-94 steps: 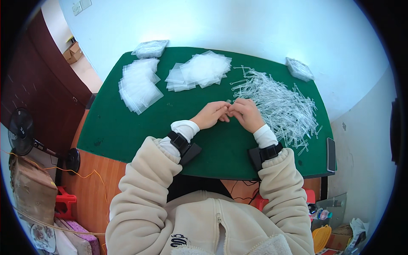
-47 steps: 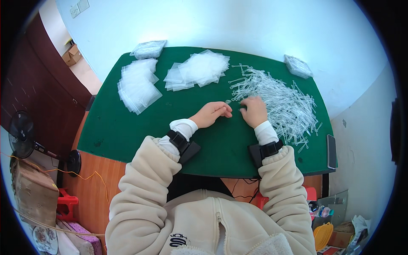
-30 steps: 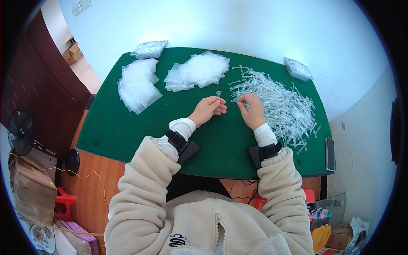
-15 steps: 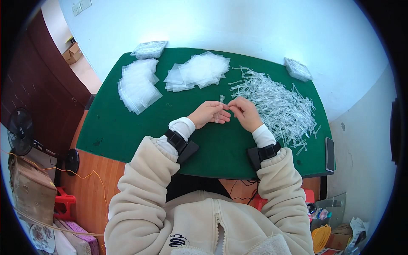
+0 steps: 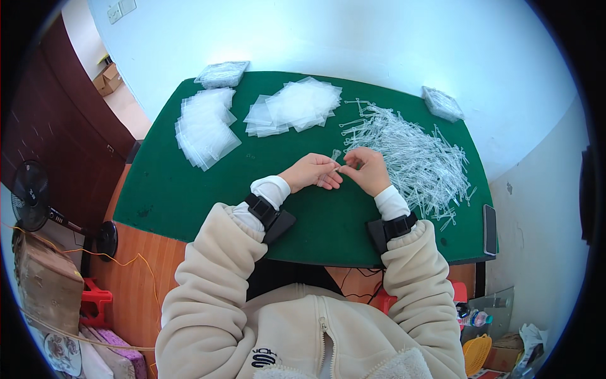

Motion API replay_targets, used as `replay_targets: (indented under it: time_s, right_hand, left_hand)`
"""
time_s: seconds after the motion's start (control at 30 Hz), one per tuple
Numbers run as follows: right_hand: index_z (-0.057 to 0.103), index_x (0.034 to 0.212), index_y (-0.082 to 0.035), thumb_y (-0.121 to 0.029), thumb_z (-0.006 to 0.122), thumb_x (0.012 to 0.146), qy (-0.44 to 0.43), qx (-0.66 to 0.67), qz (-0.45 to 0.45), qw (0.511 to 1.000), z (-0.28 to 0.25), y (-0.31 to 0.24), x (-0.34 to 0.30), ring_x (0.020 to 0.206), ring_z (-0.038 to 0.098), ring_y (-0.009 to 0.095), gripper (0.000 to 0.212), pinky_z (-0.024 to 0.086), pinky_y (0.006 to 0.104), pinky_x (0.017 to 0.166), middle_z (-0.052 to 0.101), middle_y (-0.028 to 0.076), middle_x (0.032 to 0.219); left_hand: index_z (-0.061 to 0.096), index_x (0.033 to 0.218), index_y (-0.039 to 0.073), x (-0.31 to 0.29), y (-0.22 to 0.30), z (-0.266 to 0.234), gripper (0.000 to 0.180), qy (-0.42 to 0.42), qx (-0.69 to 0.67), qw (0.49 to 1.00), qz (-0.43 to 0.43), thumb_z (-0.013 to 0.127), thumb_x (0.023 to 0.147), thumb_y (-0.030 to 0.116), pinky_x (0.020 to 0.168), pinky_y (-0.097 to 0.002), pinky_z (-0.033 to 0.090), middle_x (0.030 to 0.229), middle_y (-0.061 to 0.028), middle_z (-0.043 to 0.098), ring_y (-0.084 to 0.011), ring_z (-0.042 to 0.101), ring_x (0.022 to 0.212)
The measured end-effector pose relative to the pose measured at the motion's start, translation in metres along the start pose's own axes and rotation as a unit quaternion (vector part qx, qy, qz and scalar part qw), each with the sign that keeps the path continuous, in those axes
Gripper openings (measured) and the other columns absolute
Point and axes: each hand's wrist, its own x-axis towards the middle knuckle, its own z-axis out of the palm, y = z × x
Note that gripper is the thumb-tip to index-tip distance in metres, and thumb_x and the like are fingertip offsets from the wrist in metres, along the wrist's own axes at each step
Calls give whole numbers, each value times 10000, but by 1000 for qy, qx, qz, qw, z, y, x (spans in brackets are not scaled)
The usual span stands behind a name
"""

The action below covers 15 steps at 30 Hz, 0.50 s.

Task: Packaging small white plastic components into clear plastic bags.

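Green cloth covers a table [image 5: 189, 202] set against a pale wall [image 5: 353, 38], where a person in a cream jacket [image 5: 284, 328] brings two bare hands together over the middle. Clear slender pieces [image 5: 336, 154] lie in the left hand [image 5: 312, 172], gripped between its thumb and fingers, their ends poking past the fingertips on the far side. Their long axis appears to run from near to far, leaning right at the far end. Just to their right, the right hand [image 5: 367, 172] bends its thumb and fingertips toward the left fingertips; the left hand, holding the pieces, is the nearer of the two. Whether the right fingertips are pinched on anything cannot be told, nor can the pieces in the left hand be counted.

Beyond the right hand spreads one heap of clear sticks [image 5: 420, 161], too tangled to count. Transparent sleeves form two groups, also uncountable: one fanned stack [image 5: 205, 129] on the left, one loose pile [image 5: 297, 104] far of the hands. Two clear packets sit along the far edge, a left packet [image 5: 224, 74] and a right packet [image 5: 443, 103]. One phone [image 5: 490, 229] lies at the right edge.
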Motion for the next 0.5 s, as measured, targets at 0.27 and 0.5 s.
replay_targets:
  time_s: [0.27, 0.5]
  right_hand:
    - [572, 1033, -6, -25, 674, 681, 139, 60, -71, 986, 4, -7, 3, 768, 622, 174, 367, 516, 265, 693, 625, 101, 854]
    - [570, 1070, -8, 17, 642, 699, 75, 89, -39, 992, 4, -8, 0, 824, 634, 178, 378, 519, 266, 738, 629, 123, 940]
  left_hand:
    - [534, 1035, -17, -1, 1, 1, 283, -24, 20, 999, -5, 403, 934, 212, 724, -270, 486, 914, -125, 621, -177, 616, 819]
    - [535, 1053, -6, -2, 0, 3, 282, -40, 39, 998, 18, 401, 932, 212, 720, -261, 479, 926, -115, 623, -167, 613, 828]
